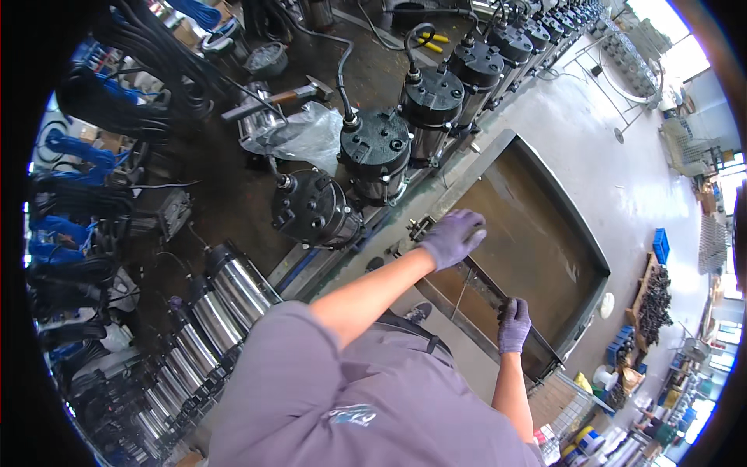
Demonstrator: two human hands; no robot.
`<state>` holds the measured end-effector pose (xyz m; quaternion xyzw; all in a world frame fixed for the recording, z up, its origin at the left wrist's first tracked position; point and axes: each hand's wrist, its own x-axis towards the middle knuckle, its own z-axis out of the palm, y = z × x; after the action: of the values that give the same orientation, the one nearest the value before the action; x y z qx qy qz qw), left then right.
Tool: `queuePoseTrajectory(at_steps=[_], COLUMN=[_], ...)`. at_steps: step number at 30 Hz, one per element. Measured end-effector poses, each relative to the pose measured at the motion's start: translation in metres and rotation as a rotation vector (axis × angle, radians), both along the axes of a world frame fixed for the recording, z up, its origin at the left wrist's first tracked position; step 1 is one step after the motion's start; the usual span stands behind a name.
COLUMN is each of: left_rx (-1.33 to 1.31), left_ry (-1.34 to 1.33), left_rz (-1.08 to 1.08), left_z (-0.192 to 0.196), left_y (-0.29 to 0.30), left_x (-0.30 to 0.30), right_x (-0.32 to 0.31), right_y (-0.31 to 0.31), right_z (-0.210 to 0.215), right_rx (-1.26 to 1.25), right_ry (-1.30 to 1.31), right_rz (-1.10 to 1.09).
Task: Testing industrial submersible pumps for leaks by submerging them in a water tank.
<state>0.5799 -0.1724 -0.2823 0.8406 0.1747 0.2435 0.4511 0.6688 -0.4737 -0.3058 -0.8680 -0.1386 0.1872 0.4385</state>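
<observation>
Murky brown water fills the long metal tank (545,187) that runs from twelve o'clock down to four o'clock in my view, and I see nothing floating in it. My left hand (454,236), in a purple glove, rests flat on the tank's near rim at its upper end, its grip spread and palm down, just beside a small dark bracket (419,228) fixed there. My right hand (513,325), gloved the same, sits at five o'clock with its grip wrapped around the dark rim bar (482,286) that spans the near edge between both hands. At ten and eleven o'clock from the left hand, black-capped pump motors (376,144) stand in a row on the tabletop (233,194), each with a black cable rising from its cap. A crumpled clear plastic bag (299,136) lies behind them, with a hammer (280,97) just above it. Shiny steel cylinders (222,307) line up at eight o'clock. Far off at three o'clock a blue crate (661,245) sits on the floor; I cannot tell its contents.
</observation>
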Motion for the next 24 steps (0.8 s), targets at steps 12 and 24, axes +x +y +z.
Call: queuePoseTrajectory(at_steps=[12,24], left_rx=[-0.309,-0.373], left_ry=[-0.207,-0.126], left_rz=[0.710,0.364], left_z=[0.108,0.167], left_y=[0.168,0.047], left_x=[-0.258,-0.206], right_x=[-0.028,-0.043], right_y=[-0.012,0.006], right_z=[-0.015,-0.018], right_rx=[0.093,-0.081], right_ry=[0.243,0.125], right_rz=[0.142,0.285])
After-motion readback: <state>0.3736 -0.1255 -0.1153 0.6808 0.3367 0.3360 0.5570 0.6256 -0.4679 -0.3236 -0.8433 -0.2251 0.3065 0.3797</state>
